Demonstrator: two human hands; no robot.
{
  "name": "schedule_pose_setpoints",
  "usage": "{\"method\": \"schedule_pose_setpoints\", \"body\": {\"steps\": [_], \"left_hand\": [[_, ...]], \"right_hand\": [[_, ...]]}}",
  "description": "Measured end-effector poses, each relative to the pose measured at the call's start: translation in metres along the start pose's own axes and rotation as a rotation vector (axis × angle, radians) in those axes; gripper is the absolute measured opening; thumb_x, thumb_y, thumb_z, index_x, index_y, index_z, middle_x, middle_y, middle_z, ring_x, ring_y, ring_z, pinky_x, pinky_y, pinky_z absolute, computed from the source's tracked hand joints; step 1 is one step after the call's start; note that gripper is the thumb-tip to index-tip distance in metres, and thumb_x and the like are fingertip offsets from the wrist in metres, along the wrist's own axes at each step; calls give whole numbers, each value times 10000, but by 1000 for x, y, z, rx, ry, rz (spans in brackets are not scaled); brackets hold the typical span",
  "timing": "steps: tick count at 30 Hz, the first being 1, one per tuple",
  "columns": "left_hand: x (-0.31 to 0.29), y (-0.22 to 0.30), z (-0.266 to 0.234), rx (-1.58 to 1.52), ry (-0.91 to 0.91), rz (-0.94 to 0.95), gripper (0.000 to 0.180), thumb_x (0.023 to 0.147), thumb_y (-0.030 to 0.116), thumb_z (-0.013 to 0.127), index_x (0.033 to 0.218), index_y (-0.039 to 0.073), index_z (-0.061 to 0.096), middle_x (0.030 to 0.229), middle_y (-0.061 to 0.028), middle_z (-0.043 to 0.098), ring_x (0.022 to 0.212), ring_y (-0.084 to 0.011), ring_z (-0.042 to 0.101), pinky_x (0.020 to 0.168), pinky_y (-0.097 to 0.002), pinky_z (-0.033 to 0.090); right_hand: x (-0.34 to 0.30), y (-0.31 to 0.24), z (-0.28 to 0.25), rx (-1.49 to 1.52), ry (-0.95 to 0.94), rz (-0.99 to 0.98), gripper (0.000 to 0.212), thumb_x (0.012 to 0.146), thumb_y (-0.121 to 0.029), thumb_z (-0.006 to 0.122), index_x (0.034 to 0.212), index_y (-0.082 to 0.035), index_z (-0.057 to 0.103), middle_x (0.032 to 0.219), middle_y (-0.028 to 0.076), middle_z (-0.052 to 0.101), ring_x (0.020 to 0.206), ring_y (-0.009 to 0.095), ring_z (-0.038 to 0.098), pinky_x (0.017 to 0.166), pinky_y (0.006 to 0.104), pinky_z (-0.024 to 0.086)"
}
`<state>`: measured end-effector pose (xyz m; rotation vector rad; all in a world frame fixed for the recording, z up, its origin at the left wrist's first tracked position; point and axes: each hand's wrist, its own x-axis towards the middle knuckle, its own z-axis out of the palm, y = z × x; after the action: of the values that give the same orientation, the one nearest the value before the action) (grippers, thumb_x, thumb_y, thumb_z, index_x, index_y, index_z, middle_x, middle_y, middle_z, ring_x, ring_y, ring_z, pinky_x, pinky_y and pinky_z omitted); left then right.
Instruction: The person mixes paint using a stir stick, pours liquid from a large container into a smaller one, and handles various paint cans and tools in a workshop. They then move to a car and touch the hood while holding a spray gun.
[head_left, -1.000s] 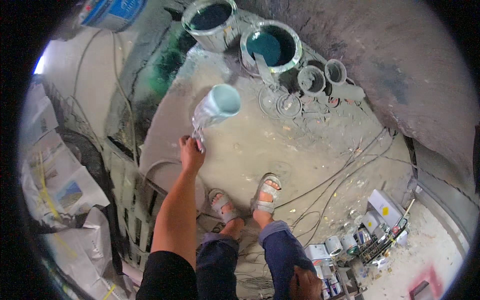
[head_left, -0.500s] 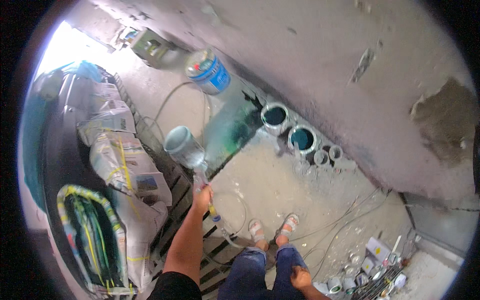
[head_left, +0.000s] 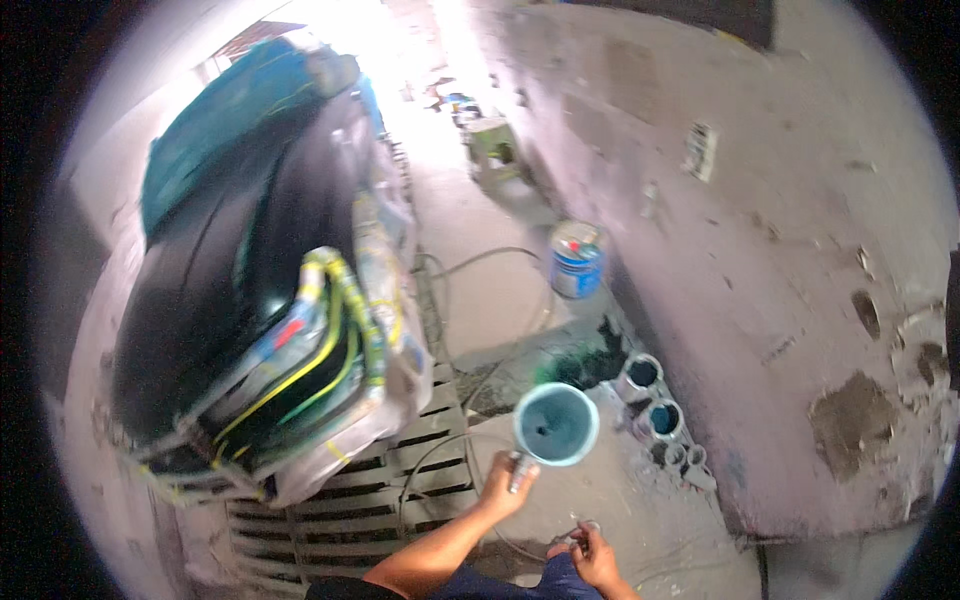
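My left hand (head_left: 505, 492) grips a spray gun (head_left: 522, 466) by its handle. On the gun sits a big round paint cup (head_left: 556, 424), uncovered, with a bluish-grey inside and a small dark spot at the bottom. My right hand (head_left: 596, 562) is to the right and lower, in front of my legs. Its fingers are curled together; what lies between them is too small and blurred to make out. Past the cup, to the right, stand two tins of dark teal paint, the nearer one (head_left: 682, 420) and the farther one (head_left: 656, 374), with small clear cups (head_left: 697, 456) beside them.
At left stands a black car body (head_left: 215, 330) with a teal sheet (head_left: 235, 130), masking paper and yellow tape. Slatted floor grating (head_left: 330, 535) runs beside it. A thin hose (head_left: 480, 262) loops across the floor. A blue-labelled bucket (head_left: 577, 270) stands by the stained wall (head_left: 740, 250).
The view has swung left toward the car. My left hand has tipped the spray gun so its cup mouth faces me. My right hand has come up and closer to the left.
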<state>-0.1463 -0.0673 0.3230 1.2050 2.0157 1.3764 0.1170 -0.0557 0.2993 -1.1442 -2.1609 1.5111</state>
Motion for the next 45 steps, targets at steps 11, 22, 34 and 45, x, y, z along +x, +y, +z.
{"method": "schedule_pose_setpoints", "body": {"steps": [11,22,34,45], "left_hand": [[-96,57,-196,32,-19,191,390,761,370,724,904,37,579,853,-176,537,780,-388,542,682,-471,438],[-101,112,-290,388,-145,279,689,765,499,660,1139,-53,489,1064,-211,500,1003,-357,484,833,-477,394],[-95,79,-390,29,21,192,193,952,161,509,1034,9,596,836,-107,624,813,-221,626,743,-343,507],[-42,-32,-474,-366,181,-59,365,960,297,417,651,105,451,561,-14,381,485,-118,355,486,-303,303]], "right_hand": [[8,-237,169,443,132,-307,351,715,-65,728,1023,8,576,1013,93,603,909,182,565,763,330,474],[23,-287,218,486,148,-458,528,944,-397,440,1312,-38,320,1204,98,485,1103,238,484,976,404,378],[43,-338,133,602,10,-299,447,874,-276,602,1206,5,500,641,26,553,478,65,425,431,217,300],[23,-313,154,-212,-302,-549,168,769,24,530,908,7,622,844,85,623,792,165,590,672,299,490]]}}
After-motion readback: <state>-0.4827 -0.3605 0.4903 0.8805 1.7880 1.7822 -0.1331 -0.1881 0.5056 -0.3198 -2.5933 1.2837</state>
